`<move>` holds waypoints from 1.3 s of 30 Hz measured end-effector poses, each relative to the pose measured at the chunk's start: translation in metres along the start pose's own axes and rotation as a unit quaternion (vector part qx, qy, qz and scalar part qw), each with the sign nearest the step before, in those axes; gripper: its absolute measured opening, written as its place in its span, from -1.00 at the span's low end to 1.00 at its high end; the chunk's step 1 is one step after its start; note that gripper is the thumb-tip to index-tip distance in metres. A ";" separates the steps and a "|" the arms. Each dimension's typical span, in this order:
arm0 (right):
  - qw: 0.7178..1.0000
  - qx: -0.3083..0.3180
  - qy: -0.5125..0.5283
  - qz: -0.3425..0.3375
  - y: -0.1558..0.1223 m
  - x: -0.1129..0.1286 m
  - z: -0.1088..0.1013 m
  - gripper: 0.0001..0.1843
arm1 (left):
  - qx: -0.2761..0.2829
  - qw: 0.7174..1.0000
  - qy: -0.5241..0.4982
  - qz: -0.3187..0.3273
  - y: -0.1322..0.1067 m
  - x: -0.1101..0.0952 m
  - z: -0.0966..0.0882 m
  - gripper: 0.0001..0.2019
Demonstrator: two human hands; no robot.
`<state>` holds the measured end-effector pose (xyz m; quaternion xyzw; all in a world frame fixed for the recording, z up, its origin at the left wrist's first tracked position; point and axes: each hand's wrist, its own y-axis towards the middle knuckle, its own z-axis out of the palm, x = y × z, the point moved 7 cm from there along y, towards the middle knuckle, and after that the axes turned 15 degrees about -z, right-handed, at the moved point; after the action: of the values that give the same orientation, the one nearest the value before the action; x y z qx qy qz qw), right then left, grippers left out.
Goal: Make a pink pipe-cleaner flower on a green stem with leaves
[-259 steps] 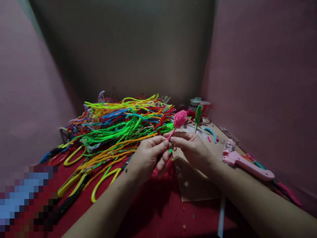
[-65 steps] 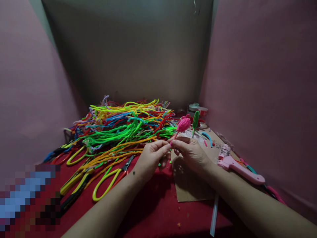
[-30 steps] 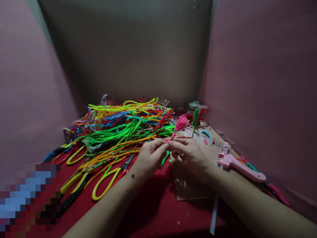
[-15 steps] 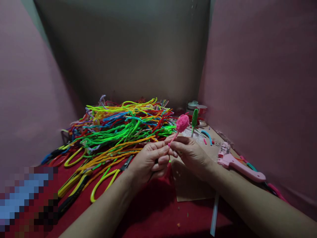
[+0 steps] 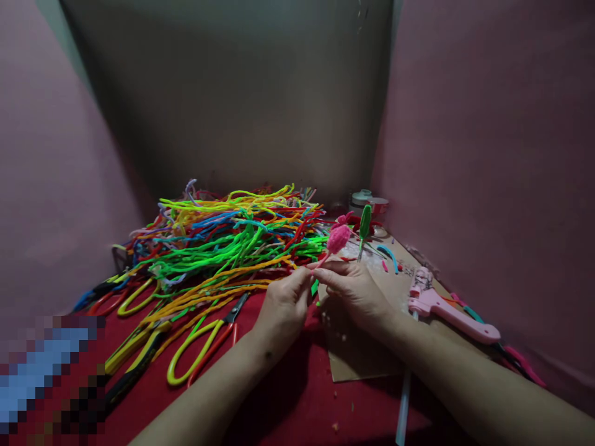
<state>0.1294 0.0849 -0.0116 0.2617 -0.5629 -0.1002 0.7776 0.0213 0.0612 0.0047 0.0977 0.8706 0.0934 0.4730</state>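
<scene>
My left hand [image 5: 284, 302] and my right hand [image 5: 354, 290] meet fingertip to fingertip above the red tabletop [image 5: 297, 396]. Both pinch the thin stem of a pink fuzzy flower bud [image 5: 338, 238], whose head tilts up and to the right. A strip of green pipe cleaner [image 5: 315, 287] shows between the two hands, below the fingers. Just beyond the bud stands a green pipe-cleaner leaf [image 5: 365, 223].
A large heap of coloured pipe cleaners [image 5: 223, 235] fills the left and middle. Yellow-handled scissors [image 5: 204, 344] lie in front of it. A cardboard sheet [image 5: 367, 347] lies under my right wrist, a pink glue gun [image 5: 449, 306] to its right, small jars [image 5: 367, 201] at the back.
The left hand's curled fingers have straightened into a fingertip pinch on the stem. The pink bud has dropped a little and leaned nearer the hands.
</scene>
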 end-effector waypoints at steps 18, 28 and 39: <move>0.991 0.056 0.116 0.044 0.001 0.001 0.009 -0.92 | 0.354 0.772 -0.464 -0.251 -0.005 0.008 0.023 -0.87; 0.991 -0.046 0.101 0.081 -0.002 -0.011 -0.004 -0.95 | 0.093 0.973 -0.144 -0.156 0.003 0.004 0.003 -0.78; 0.993 -0.050 0.098 0.040 -0.002 -0.004 -0.001 -0.94 | 0.037 0.988 -0.123 -0.081 0.000 0.000 -0.004 -0.82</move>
<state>0.1290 0.0852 -0.0164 0.2082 -0.4881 -0.0709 0.8446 0.0179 0.0606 0.0073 0.0554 0.8138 0.0099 0.5784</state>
